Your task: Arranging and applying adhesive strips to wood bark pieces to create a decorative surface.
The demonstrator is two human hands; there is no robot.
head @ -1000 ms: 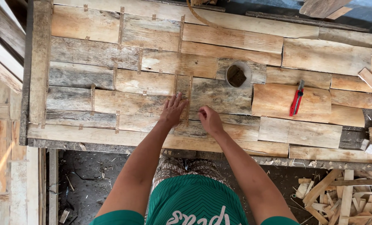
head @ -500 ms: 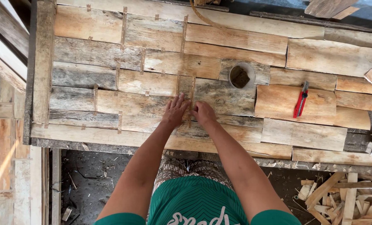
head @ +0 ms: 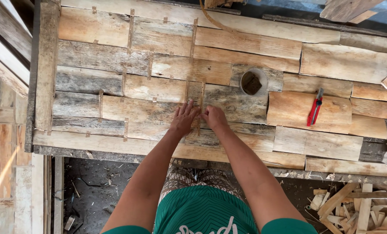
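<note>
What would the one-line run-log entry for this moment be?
left hand: flat on patchwork sheet of thin wood veneer pieces | right hand: fingertips on narrow tape strip at seam | red-handled cutter, small round pot: untouched

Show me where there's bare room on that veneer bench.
Free: the sheets left of the left hand, toward the bench's left edge, and the far sheets beyond the round cup. Crowded: around the right hand, then between cup and red cutter.

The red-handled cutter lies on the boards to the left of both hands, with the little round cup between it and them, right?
Not quite: the head view shows the red-handled cutter to the right of the left hand and right hand. The round cup does sit between.
</note>
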